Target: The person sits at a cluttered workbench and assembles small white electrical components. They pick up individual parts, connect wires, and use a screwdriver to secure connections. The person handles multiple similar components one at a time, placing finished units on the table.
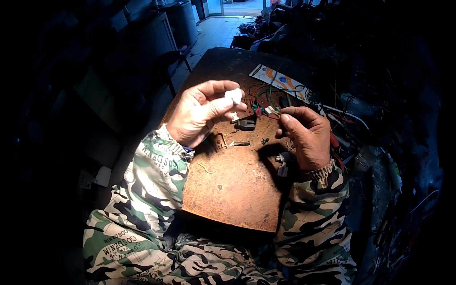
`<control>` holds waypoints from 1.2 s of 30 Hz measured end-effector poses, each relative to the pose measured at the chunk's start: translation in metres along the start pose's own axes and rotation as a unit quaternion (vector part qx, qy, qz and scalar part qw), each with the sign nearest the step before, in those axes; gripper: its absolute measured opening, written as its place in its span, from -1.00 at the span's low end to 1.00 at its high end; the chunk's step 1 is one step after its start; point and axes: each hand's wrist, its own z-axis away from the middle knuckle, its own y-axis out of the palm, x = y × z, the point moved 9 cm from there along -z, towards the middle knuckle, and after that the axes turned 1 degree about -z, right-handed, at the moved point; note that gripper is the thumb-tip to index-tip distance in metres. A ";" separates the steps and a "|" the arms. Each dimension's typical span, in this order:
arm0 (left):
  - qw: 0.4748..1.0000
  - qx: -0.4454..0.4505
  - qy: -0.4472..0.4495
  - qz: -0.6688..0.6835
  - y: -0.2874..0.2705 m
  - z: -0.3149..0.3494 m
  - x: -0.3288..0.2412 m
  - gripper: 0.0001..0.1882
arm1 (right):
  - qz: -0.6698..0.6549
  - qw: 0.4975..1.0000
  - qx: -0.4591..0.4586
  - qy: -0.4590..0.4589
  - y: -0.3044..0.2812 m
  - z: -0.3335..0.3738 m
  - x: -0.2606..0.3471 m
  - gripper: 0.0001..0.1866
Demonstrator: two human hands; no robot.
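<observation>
Raised over the left side of the wooden table [232, 194], my left hand [202, 111] pinches a small white plastic piece [233, 96], which looks like a connector housing, between thumb and fingers. My right hand [306, 135] grips thin wires [276, 113] between thumb and forefinger. At their end sits a small white connector [270, 109], pointing toward my left hand, and the two white parts are apart. Below and between my hands lie a dark grey connector [246, 125], a brown plastic piece [219, 141] and a short black-handled tool with a pale tip [240, 143].
Grey connectors [282, 164] lie in the shadow of my right hand. Behind them are red and green wires [266, 92] and a printed white-and-orange strip [278, 80]. Tangled cables [351, 118] crowd the right side. A dark stool [168, 59] stands beyond the table's left edge.
</observation>
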 end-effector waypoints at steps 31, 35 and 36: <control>0.980 0.047 -0.148 -0.121 0.030 -0.005 0.041 -0.65 | 0.052 0.997 0.057 -0.009 0.004 0.004 -0.005 -0.88; 0.982 0.053 -0.150 -0.098 0.028 -0.004 0.045 -0.64 | 0.049 0.997 0.062 -0.010 0.006 0.004 -0.006 -0.88; 0.983 0.052 -0.149 -0.097 0.026 -0.003 0.046 -0.63 | 0.048 0.997 0.066 -0.011 0.007 0.004 -0.006 -0.89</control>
